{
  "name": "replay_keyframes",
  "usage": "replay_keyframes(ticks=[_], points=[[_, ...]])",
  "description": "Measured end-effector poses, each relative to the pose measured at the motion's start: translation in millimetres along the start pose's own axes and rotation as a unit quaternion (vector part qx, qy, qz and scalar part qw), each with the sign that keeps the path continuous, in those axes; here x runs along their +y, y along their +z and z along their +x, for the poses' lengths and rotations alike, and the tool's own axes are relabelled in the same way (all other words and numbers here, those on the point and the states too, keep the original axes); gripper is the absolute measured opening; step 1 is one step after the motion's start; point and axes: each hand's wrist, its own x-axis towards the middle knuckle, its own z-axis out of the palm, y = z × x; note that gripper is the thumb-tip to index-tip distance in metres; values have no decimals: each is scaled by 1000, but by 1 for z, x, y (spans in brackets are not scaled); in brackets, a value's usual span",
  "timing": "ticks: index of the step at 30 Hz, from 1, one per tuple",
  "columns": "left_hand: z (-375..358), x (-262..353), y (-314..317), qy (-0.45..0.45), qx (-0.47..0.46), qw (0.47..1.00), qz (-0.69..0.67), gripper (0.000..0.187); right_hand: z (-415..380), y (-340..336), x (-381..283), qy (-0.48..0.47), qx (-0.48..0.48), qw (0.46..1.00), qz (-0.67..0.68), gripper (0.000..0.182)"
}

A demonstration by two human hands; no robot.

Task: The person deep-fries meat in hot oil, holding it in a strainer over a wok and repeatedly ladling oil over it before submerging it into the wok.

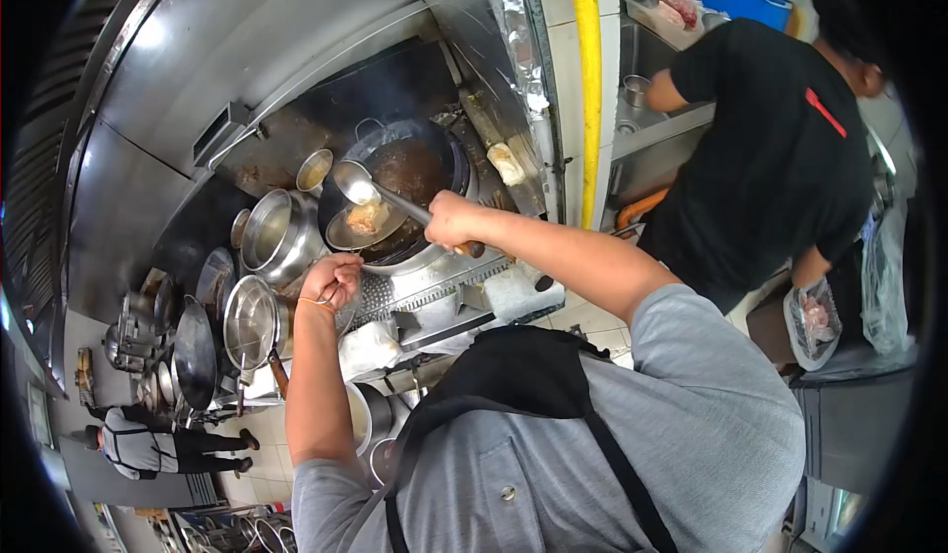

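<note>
My right hand [454,222] is wrapped round the handle of a metal ladle [356,180], whose bowl is held over the left side of a dark wok [410,163]. Under the ladle, a shallow strainer [395,228] carries a clump of light brown food [368,217]. My left hand [333,280] is closed at the near side of the strainer, apparently round its handle, most of which is hidden by the fingers. Brown liquid or oil lies in the wok, and the ladle's bowl almost touches the food.
Left of the wok stand a steel pot [278,232], a small bowl [314,170] and a round sieve [250,316]. White cloths [370,349] lie along the stove's front edge. A co-worker in black [770,148] stands at the sink on the right; another person [148,444] is farther off left.
</note>
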Motion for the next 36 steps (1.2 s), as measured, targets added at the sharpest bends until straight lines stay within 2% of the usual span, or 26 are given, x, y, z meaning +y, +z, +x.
replay_keyframes(ticks=[7,11,15,17,19,21,23,29,31,33,36], points=[[7,2,1,47,36,996,59,12,-14,0,9,-20,61,998,-28,16],[8,0,-4,70,33,994,79,14,-5,0,16,18,62,998,-10,21],[4,-6,-7,92,37,992,80,15,6,-2,14,13,68,998,6,18],[1,-9,-7,108,51,989,89,16,12,-6,14,3,41,999,21,14],[0,-12,-12,105,39,990,85,17,10,-13,5,28,31,996,79,12],[1,-14,-16,109,50,990,79,17,11,-13,1,24,36,998,36,17],[2,-16,-22,116,31,991,65,10,15,-14,-1,33,17,991,126,17],[7,-21,-26,110,42,990,83,11,23,-2,9,20,33,996,76,23],[15,-22,-34,99,38,987,118,13,25,-2,13,24,26,997,74,26],[35,-16,-41,78,17,992,103,17,38,5,30,-25,99,994,48,10],[67,-6,-41,80,66,994,42,36,46,-3,26,-1,115,993,11,11]])
